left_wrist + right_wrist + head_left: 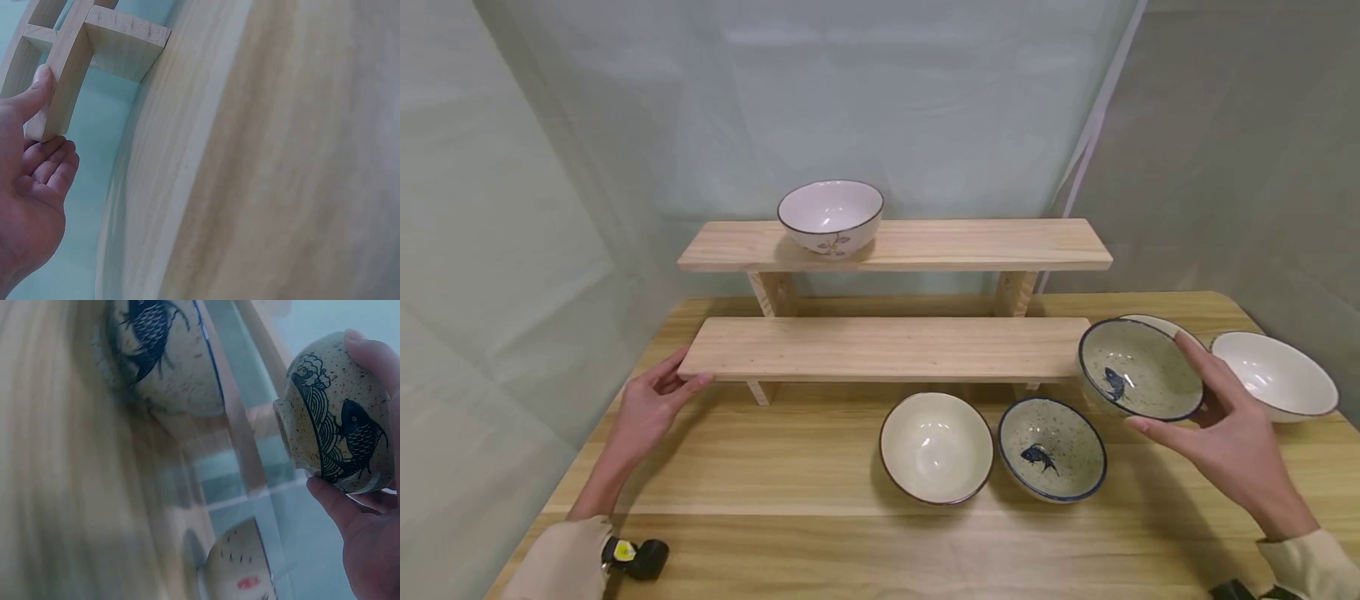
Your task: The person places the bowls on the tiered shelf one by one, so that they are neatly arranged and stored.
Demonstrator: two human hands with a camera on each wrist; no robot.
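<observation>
My right hand [1232, 442] holds a speckled bowl [1142, 371] with a blue rim and a blue fish inside, tilted off the right end of the lower shelf. In the right wrist view its outer wall shows another fish and wave lines, and the fingers wrap its side. At the left, my left hand [651, 404] grips the end of the two-tier wooden shelf's lower board [880, 346]. The left wrist view puts the thumb on the board's edge with curled fingers below. A matching fish bowl [1052, 450] and a cream bowl [936, 450] stand on the table.
A white bowl [831, 218] with a flower motif sits on the upper board [985, 242]. To the right, another white bowl [1273, 375] stands on the wooden table [760, 533], with a further bowl [1165, 323] partly hidden behind the held one. Pale curtains enclose the table.
</observation>
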